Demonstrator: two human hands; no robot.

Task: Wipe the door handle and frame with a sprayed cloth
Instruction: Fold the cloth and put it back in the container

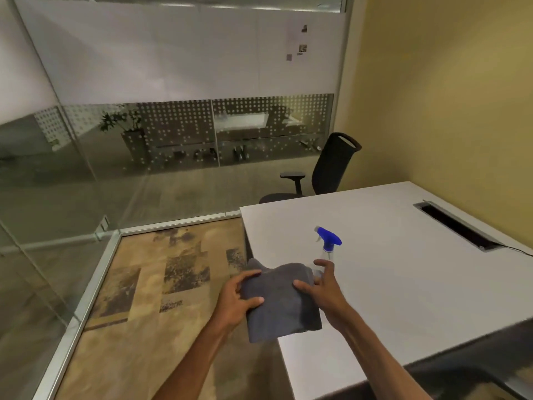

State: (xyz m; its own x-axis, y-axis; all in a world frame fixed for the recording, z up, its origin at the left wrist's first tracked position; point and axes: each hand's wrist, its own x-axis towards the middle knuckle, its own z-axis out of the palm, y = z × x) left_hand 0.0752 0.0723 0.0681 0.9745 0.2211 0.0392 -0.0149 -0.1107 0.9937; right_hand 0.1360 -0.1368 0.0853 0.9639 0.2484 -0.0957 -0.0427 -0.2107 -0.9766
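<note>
White desk (403,272), spray bottle (329,241) upright; cloth (284,308) in grip of left hand (237,298), right hand (326,287)

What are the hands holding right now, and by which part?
The folded grey cloth: the left hand grips its left edge, the right hand pinches its right edge. The blue-topped clear spray bottle stands unheld.
</note>
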